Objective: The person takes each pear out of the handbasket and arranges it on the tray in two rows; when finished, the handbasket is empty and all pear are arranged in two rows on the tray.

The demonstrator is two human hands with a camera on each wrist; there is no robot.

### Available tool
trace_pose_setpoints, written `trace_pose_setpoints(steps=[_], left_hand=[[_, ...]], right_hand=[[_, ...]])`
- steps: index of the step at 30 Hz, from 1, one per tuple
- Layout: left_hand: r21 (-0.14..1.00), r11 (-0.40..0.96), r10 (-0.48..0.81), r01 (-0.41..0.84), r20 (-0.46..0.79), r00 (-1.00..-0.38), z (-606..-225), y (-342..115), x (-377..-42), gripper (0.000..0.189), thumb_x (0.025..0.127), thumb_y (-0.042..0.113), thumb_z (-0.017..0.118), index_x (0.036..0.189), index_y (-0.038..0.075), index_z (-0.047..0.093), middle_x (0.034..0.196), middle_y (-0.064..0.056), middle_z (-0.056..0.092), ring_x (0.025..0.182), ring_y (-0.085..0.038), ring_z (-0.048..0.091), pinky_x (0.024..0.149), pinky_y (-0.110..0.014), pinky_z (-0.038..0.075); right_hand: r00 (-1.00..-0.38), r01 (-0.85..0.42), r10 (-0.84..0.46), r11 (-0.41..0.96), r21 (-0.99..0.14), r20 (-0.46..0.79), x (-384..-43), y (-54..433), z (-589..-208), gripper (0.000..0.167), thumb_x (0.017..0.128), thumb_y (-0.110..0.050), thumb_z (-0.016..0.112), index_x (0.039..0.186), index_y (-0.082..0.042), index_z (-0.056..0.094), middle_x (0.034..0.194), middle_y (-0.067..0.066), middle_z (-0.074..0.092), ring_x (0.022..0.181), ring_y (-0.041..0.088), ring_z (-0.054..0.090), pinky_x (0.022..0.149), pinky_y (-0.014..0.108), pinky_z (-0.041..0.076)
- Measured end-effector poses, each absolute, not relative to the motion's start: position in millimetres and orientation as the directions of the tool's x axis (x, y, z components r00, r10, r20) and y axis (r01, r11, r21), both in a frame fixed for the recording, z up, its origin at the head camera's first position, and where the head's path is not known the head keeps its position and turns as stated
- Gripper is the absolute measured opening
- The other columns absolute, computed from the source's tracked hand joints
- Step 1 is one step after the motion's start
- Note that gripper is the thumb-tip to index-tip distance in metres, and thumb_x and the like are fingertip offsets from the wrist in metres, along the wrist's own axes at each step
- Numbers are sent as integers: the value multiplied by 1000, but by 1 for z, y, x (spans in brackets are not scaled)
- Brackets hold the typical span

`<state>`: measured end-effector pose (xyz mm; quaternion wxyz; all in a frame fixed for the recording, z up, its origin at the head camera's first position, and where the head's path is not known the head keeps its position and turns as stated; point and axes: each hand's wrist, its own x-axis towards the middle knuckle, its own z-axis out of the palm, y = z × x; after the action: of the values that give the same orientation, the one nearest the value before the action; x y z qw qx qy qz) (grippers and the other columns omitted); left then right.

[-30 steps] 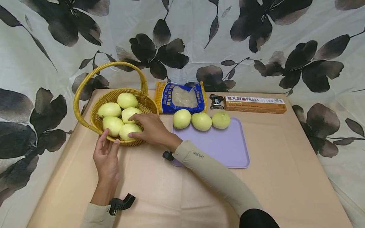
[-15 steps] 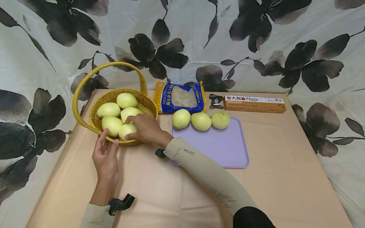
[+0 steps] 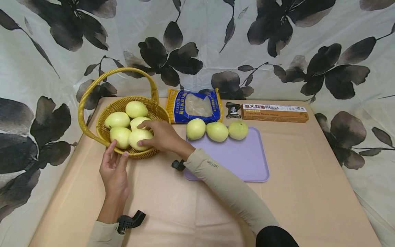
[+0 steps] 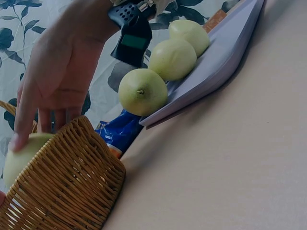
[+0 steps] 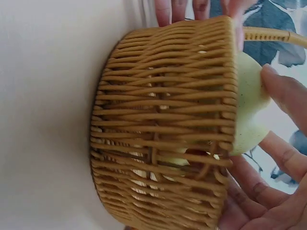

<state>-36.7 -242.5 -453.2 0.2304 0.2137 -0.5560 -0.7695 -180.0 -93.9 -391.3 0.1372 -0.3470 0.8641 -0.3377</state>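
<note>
A yellow wicker basket [image 3: 145, 154] with a tall handle holds several pale green pears. In the head view, my right hand [image 3: 165, 135] reaches over its right side, with thumb and fingers round the front-right pear [image 3: 137, 139]. That same pear [image 5: 249, 105] bulges above the rim in the right wrist view, between thumb and fingers. My left hand [image 3: 114, 175] holds the basket's near rim, one finger over the edge and the others against the outer wall. Its palm faces right.
A lilac tray [image 3: 234, 161] carries three pears [image 3: 217, 131] along its far edge. Behind it lie a blue-and-yellow pasta bag [image 3: 197, 106], a small black packet [image 3: 233, 110] and a brown pasta box [image 3: 274, 113]. A floral cloth hangs behind the table.
My right hand dips slightly left into the basket, then shifts back right and up. The front-right pear shifts with it and shows more above the rim. My left hand stays at the rim.
</note>
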Motion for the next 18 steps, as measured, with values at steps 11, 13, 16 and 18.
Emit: trace_pose_setpoints(steps=[11,13,16,18], left_hand=[[957,-266,-595,113,-71,-800,-455,-243,-37,59,102,-3,66,157,14,52,175,-2,25,163,-22,29,115,-15,46],[958,-263,-595,111,-71,-801,-455,-244,-37,60,102,-2,66,157,15,51,175,-2,24,163,-22,28,117,-16,45],[959,-261,-596,109,-71,-800,-455,-244,-36,60,102,-3,66,157,14,51,175,-2,24,163,-22,28,114,-14,46],[959,-262,-596,111,-71,-800,-455,-244,-37,59,102,-3,66,157,14,51,175,-3,24,163,-23,28,112,-11,47]], right_hand=[[-782,-414,-607,334,-847,142,-180,-59,-388,54,88,-34,90,137,-25,71,137,-6,71,109,12,69,90,24,59],[-802,-379,-579,303,-874,147,-179,-50,-386,53,88,-32,90,137,-27,71,138,-6,71,106,14,71,90,28,61],[-827,-326,-539,228,-918,160,-179,-36,-383,52,88,-26,91,136,-25,72,137,-3,70,107,18,74,91,33,64],[-840,-307,-514,188,-933,173,-179,-25,-382,52,87,-22,91,135,-23,72,137,0,70,109,20,75,93,35,65]])
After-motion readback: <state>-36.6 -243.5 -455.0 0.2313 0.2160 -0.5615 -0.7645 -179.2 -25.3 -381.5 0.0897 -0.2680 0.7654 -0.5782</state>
